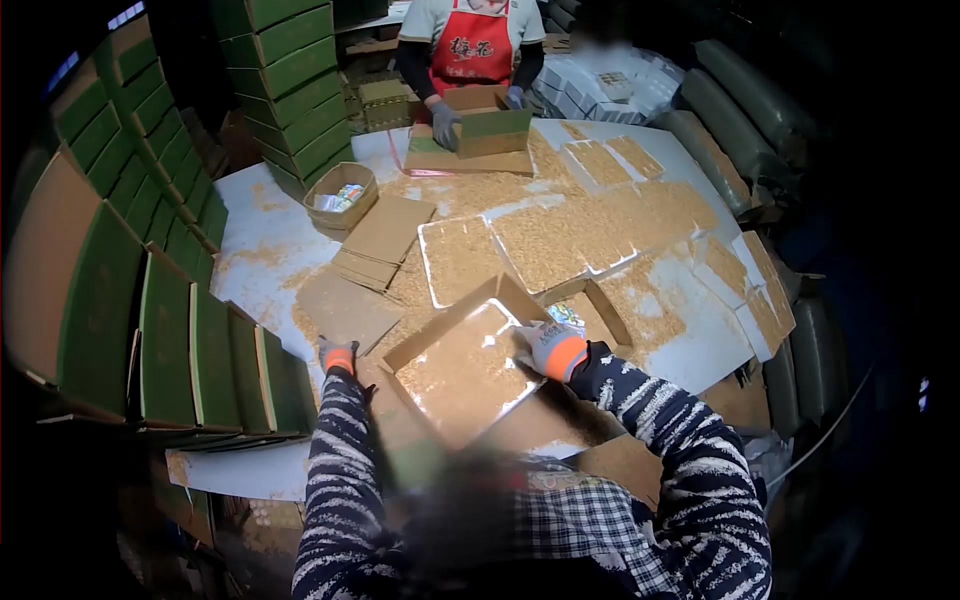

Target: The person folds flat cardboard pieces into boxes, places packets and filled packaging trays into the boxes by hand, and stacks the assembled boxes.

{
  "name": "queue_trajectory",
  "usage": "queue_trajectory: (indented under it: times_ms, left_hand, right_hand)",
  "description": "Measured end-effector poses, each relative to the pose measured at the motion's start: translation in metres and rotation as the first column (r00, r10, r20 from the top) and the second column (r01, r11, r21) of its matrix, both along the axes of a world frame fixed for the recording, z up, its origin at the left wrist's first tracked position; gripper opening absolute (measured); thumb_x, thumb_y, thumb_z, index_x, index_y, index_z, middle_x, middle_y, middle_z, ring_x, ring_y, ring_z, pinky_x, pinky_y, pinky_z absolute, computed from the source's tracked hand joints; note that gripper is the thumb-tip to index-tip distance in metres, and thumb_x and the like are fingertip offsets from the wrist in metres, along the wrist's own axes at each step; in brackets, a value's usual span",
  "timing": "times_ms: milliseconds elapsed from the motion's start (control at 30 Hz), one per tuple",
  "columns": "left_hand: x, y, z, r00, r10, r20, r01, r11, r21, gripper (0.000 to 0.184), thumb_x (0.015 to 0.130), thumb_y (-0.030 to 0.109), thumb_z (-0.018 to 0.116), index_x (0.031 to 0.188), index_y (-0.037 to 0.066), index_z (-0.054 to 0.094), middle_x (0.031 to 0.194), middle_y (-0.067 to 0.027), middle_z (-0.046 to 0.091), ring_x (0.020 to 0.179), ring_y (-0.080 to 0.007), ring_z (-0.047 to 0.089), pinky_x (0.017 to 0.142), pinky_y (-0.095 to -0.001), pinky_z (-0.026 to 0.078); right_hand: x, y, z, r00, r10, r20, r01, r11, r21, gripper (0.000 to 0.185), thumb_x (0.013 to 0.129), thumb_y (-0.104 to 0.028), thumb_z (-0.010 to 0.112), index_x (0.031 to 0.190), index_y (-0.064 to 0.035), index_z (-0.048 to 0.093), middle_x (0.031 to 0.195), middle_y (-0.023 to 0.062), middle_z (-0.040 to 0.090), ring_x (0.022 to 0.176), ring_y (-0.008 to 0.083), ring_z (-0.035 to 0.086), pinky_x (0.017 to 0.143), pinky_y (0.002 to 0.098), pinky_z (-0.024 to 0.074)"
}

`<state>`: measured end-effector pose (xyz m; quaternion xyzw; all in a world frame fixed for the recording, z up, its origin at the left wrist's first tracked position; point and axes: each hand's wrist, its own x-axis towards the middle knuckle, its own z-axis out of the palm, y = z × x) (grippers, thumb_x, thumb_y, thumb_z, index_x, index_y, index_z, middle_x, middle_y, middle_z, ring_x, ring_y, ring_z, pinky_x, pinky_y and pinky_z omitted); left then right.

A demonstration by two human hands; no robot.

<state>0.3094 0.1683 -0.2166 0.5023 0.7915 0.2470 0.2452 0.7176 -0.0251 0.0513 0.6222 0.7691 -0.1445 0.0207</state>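
Observation:
Right in front of me lies an open cardboard box [458, 375] holding a white-edged tray covered with tan crumbs. My right hand [550, 348], in a grey glove with an orange cuff, rests at its right side; its fingertips lie over the tray's edge. My left hand [338, 354], gloved alike, is at the near edge of a flat cardboard sheet [348, 308], left of the box; its fingers are partly hidden. Beyond my right hand sits a small cardboard box [612, 318] with colourful packets [566, 318] inside.
Green boxes [285, 80] stand stacked at the left. Crumb-covered trays [560, 238] spread across the white table [245, 205]. A basket [342, 200] holds packets. Opposite, a person in a red apron [472, 50] handles a green box [493, 132]. Dark sacks [750, 95] lie at the right.

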Motion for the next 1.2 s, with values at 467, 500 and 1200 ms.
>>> queue_trajectory:
  times_ms: [467,500,1200]
  left_hand:
    - [0.020,-0.049,0.125,0.971,0.234,-0.038,-0.168,0.792,0.588,0.033,0.089,0.012,0.057,0.120,0.003,0.061,0.108,-0.0252,0.062,0.098,-0.0410,0.060,0.087,-0.0462,0.048]
    - [0.034,-0.058,0.144,0.958,0.277,-0.073,-0.188,0.799,0.572,0.037,0.088,0.012,0.057,0.124,0.007,0.060,0.110,-0.0276,0.059,0.101,-0.0449,0.057,0.089,-0.0498,0.047]
    - [0.198,-0.245,0.173,0.264,-0.905,-0.334,0.964,0.251,0.083,0.038,0.075,0.027,0.067,0.111,0.014,0.065,0.103,-0.0116,0.065,0.096,-0.0341,0.063,0.078,-0.0441,0.050]
  right_hand:
    - [0.173,-0.029,-0.244,0.915,-0.296,-0.276,0.367,0.894,0.258,0.040,0.071,-0.026,0.079,0.103,-0.0067,0.065,0.094,0.0171,0.065,0.093,0.0376,0.062,0.083,0.0465,0.0498]
    - [0.171,-0.030,-0.241,0.824,-0.320,-0.469,0.402,0.912,0.084,0.035,0.072,-0.021,0.078,0.101,-0.0066,0.065,0.092,0.0176,0.066,0.090,0.0385,0.061,0.081,0.0467,0.0490]
    - [0.026,-0.014,0.014,0.670,0.624,-0.402,-0.287,0.717,0.635,0.026,0.072,-0.002,0.070,0.096,-0.0077,0.064,0.117,0.0141,0.060,0.119,0.0401,0.050,0.102,0.0492,0.0393]
